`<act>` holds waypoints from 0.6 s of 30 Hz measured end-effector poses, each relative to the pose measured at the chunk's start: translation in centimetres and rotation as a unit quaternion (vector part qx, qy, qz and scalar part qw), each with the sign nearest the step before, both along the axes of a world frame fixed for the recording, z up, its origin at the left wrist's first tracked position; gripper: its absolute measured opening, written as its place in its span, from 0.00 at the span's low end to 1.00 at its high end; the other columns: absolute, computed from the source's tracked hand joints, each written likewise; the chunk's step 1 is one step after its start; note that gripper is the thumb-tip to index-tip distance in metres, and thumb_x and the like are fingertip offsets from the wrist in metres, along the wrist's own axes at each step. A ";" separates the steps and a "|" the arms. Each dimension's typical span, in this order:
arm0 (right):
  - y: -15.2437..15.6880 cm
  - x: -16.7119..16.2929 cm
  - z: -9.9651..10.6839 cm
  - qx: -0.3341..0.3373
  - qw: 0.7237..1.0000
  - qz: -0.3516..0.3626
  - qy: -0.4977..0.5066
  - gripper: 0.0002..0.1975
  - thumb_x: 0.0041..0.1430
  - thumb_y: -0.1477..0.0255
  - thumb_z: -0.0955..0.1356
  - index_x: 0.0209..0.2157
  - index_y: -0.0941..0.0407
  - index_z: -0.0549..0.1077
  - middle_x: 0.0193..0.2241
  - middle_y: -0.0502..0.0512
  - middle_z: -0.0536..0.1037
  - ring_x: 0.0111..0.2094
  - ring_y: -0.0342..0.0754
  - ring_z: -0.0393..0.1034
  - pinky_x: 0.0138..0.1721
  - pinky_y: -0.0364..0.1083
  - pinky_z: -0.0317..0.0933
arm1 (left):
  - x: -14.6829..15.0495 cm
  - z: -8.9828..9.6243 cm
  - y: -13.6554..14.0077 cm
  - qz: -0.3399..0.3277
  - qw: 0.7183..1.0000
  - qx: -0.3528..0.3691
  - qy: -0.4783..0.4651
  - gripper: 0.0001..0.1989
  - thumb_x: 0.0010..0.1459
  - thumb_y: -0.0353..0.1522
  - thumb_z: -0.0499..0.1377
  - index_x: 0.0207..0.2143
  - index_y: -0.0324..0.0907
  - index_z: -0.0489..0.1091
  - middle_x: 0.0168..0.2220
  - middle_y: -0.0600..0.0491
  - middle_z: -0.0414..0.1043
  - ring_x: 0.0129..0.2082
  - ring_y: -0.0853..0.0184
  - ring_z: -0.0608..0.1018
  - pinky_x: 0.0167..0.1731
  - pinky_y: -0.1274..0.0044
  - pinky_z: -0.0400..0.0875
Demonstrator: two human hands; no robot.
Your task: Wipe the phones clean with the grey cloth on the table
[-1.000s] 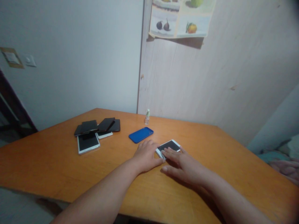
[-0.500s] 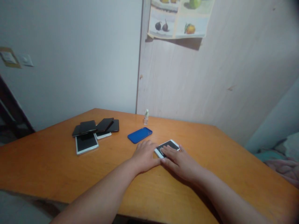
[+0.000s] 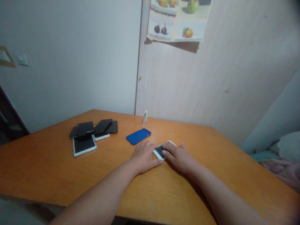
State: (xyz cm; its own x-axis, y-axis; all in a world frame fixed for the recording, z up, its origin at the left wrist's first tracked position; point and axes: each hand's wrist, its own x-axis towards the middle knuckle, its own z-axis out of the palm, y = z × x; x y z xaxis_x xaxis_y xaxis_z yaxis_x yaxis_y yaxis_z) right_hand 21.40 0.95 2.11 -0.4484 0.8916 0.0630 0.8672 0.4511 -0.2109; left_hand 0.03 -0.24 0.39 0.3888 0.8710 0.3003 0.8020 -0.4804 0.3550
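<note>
The white phone [image 3: 159,152] lies flat on the bench [image 3: 150,193], screen up and a little askew, between the person's 2 hands. The left hand [image 3: 142,157] brackets its left end, thumb at the near corner and fingers at the far side, probably to keep it from sliding; whether it truly grips, I cannot tell. The right hand [image 3: 179,156] lies palm down with fingers spread over the screen, which suggests light pressure from above. The 2 hands are close but apart, and anything beneath the right fingers is hidden. An empty blue phone case [image 3: 138,137] sits just beyond, hollow side up, perhaps set there to be out of the way yet within reach.

Farther left, 2 white-edged devices [image 3: 84,145] and several black devices [image 3: 85,127] overlap in a loose heap. A small bottle [image 3: 145,119] stands upright near the back edge.

The bench is orange-brown wood, set against a pale wall [image 3: 82,56] and a wood-grain panel [image 3: 187,87] bearing a fruit poster [image 3: 174,22]. Rumpled bedding [image 3: 283,168] shows at right.
</note>
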 end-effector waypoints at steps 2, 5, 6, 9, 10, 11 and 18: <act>0.9 0.4 -0.3 0.002 0.998 -0.063 -0.012 0.26 0.70 0.55 0.54 0.63 0.49 0.63 0.65 0.60 0.63 0.67 0.60 0.52 0.62 0.75 0.32 | 0.1 0.1 0.0 0.002 1.000 -0.005 0.000 0.25 0.52 0.51 0.63 0.48 0.49 0.72 0.45 0.49 0.71 0.49 0.53 0.71 0.47 0.67 0.67; 1.8 0.9 -0.8 0.006 0.994 -0.105 -0.018 0.28 0.70 0.54 0.55 0.64 0.51 0.62 0.66 0.62 0.61 0.67 0.61 0.50 0.61 0.76 0.33 | 0.1 0.1 0.0 -0.001 1.000 -0.005 -0.002 0.25 0.52 0.51 0.63 0.48 0.48 0.72 0.45 0.49 0.71 0.50 0.52 0.71 0.46 0.67 0.67; 1.9 1.0 -0.8 0.007 0.995 -0.095 -0.016 0.28 0.69 0.53 0.55 0.63 0.51 0.62 0.65 0.62 0.62 0.67 0.61 0.50 0.61 0.76 0.34 | 0.1 0.0 0.0 -0.001 1.000 -0.004 -0.003 0.25 0.53 0.51 0.63 0.48 0.48 0.72 0.46 0.49 0.71 0.50 0.52 0.71 0.46 0.67 0.66; 1.9 1.1 -0.9 0.010 0.999 -0.050 -0.006 0.28 0.69 0.51 0.55 0.62 0.50 0.64 0.64 0.60 0.65 0.67 0.60 0.51 0.62 0.75 0.33 | 0.1 -0.2 0.1 0.003 1.000 -0.002 -0.006 0.26 0.52 0.51 0.63 0.49 0.48 0.72 0.46 0.49 0.71 0.50 0.52 0.71 0.47 0.66 0.66; 1.9 1.1 -0.9 0.010 0.999 -0.049 -0.005 0.27 0.69 0.51 0.55 0.62 0.49 0.64 0.64 0.59 0.65 0.67 0.60 0.51 0.61 0.75 0.33 | 0.1 -0.2 0.1 0.004 1.000 -0.002 -0.005 0.26 0.52 0.51 0.63 0.49 0.48 0.72 0.46 0.49 0.71 0.50 0.52 0.71 0.47 0.66 0.66; 2.0 1.1 -0.9 0.010 0.998 -0.060 -0.005 0.27 0.69 0.52 0.55 0.62 0.49 0.64 0.64 0.58 0.65 0.67 0.60 0.51 0.61 0.76 0.32 | 0.1 -0.2 0.1 0.003 1.000 -0.001 -0.005 0.26 0.52 0.51 0.63 0.49 0.48 0.72 0.46 0.49 0.71 0.50 0.52 0.71 0.47 0.66 0.66; 0.8 -0.3 -0.4 0.007 0.999 -0.047 -0.012 0.29 0.69 0.51 0.55 0.64 0.50 0.62 0.65 0.59 0.62 0.68 0.62 0.47 0.62 0.74 0.32 | 0.3 -0.4 0.2 0.017 1.000 0.002 -0.009 0.29 0.52 0.51 0.62 0.51 0.45 0.69 0.48 0.47 0.72 0.51 0.51 0.72 0.50 0.63 0.66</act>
State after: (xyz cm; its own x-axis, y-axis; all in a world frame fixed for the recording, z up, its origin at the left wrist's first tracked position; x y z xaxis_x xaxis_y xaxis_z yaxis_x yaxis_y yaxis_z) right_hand 21.10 1.71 1.74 -0.3647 0.9288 0.0658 0.9106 0.3705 -0.1831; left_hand 0.33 -0.07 0.02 0.3539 0.8825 0.3098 0.8116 -0.4544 0.3672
